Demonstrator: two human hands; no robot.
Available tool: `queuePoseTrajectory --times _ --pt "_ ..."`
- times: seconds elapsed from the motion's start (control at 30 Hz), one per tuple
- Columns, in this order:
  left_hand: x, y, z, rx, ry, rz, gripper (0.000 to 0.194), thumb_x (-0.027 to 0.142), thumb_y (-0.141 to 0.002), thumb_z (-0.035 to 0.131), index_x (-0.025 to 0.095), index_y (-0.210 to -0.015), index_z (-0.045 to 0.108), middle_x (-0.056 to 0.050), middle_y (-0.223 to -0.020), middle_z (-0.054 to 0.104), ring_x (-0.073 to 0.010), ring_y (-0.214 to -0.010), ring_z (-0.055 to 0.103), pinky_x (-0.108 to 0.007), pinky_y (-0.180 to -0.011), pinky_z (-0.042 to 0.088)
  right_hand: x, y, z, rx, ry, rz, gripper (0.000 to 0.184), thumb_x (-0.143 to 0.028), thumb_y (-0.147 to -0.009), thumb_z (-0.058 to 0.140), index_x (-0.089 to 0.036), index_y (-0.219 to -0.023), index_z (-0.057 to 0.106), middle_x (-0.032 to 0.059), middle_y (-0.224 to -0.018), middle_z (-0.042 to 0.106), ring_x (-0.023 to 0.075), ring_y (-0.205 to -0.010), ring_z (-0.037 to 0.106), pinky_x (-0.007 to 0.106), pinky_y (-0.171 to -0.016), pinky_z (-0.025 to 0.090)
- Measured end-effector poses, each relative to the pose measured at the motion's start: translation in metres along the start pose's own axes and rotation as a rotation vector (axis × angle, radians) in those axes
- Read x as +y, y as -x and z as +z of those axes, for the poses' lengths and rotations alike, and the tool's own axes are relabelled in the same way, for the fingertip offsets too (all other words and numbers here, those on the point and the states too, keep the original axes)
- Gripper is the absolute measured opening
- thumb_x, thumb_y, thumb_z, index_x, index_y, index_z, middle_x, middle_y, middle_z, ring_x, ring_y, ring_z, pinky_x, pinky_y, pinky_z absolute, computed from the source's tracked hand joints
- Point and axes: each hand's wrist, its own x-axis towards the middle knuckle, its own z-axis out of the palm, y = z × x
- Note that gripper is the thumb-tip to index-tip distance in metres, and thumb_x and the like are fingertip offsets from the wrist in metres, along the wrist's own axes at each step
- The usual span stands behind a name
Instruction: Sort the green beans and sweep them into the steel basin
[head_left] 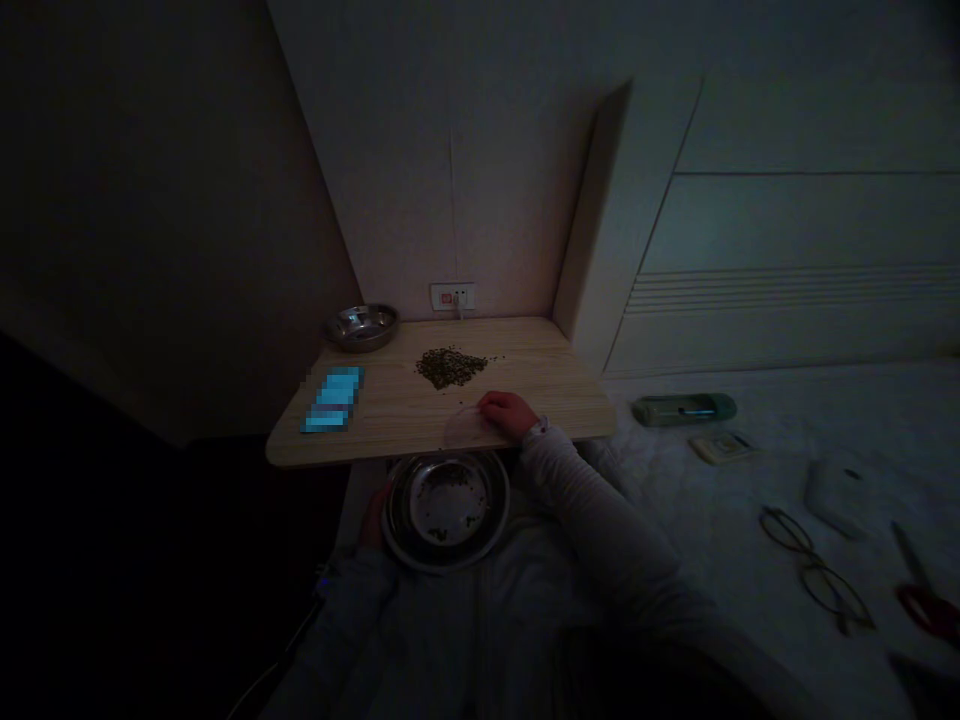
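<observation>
My right hand (508,413) rests at the front of the small wooden table (390,420), fingers closed on a thin translucent flat piece (463,428) with a rounded outline. Behind that piece lies a pile of small dark greenish beans or seeds (451,367), with a few loose ones around it. My left hand (373,518) grips the left side of a metal bowl (446,515) just below the table's front edge. Some green bits lie on the bowl's bottom. Its fingers are partly hidden by the bowl, and the light is dim.
Another metal bowl (364,328) stands at the table's back left, with a lit phone (334,398) in front of it. A wall socket (453,297) holds a plug. On the bed at right lie a green case (684,408), eyeglasses (814,565) and red-handled scissors (926,605).
</observation>
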Motion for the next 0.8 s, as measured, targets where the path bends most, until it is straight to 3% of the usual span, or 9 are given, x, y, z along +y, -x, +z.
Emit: queuePoseTrajectory --times 0.23,0.4,0.57,0.8 --pt "-0.0011 -0.0052 -0.0032 -0.014 -0.038 0.052 0.027 0.018 -0.070 0.047 0.015 -0.050 0.065 -0.005 -0.056 0.066 -0.0181 -0.063 0.062 -0.029 -0.075 0.045 0.0015 -0.0010 0.0013 -0.030 -0.007 -0.030 0.014 -0.024 -0.067 0.048 -0.016 -0.070 0.059 -0.0041 -0.054 0.056 0.0093 -0.056 0.048 0.022 -0.062 0.037" --pt "-0.0004 -0.0039 -0.0017 -0.076 -0.016 0.036 0.031 0.019 -0.072 0.044 0.015 -0.050 0.065 -0.005 -0.056 0.067 -0.0176 -0.059 0.062 -0.028 -0.069 0.047 0.0008 -0.0003 0.0020 -0.039 -0.027 0.010 0.013 -0.022 -0.066 0.048 -0.016 -0.069 0.059 -0.0043 -0.052 0.055 0.0085 -0.053 0.047 0.021 -0.059 0.036" --pt "0.0002 -0.0030 -0.0003 0.004 0.003 0.011 0.035 0.012 -0.072 0.041 0.013 -0.045 0.063 -0.004 -0.047 0.063 -0.0155 -0.051 0.059 -0.026 -0.064 0.048 -0.0006 0.0004 0.0001 -0.047 0.023 -0.019 0.013 -0.022 -0.066 0.048 -0.016 -0.069 0.060 -0.0043 -0.052 0.055 0.0087 -0.054 0.047 0.021 -0.059 0.036" --pt "0.0002 0.0041 0.0020 -0.035 -0.015 0.034 0.029 0.020 -0.072 0.045 0.015 -0.051 0.065 -0.005 -0.055 0.066 -0.0195 -0.064 0.063 -0.030 -0.072 0.047 0.0015 -0.0012 0.0009 -0.033 0.032 -0.008 0.016 -0.022 -0.068 0.047 -0.016 -0.074 0.061 -0.0038 -0.055 0.057 0.0090 -0.056 0.049 0.021 -0.061 0.038"
